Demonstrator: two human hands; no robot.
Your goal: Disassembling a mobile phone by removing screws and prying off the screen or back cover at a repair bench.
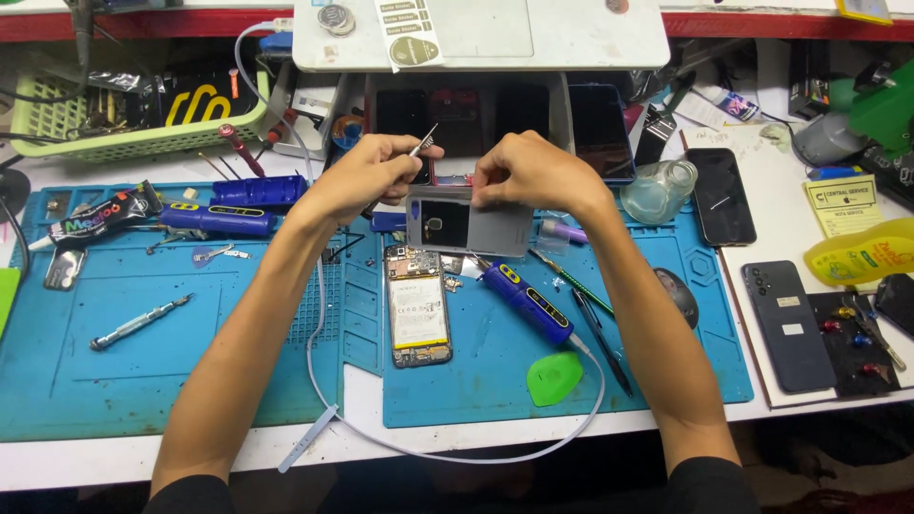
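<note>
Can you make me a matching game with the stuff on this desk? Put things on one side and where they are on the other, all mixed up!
Things:
1. Opened phone with its white battery showing
2. Green teardrop-shaped plastic pick
3. Thin metal tweezers
4. Grey phone back cover

Places:
A. Pinched in the left hand
B. Held up between both hands, right hand at its top edge
C. Lying flat on the blue work mat, below the hands
D. Near the mat's front edge, beside the white cable

Pairs: 1-C, 2-D, 3-A, 4-B
</note>
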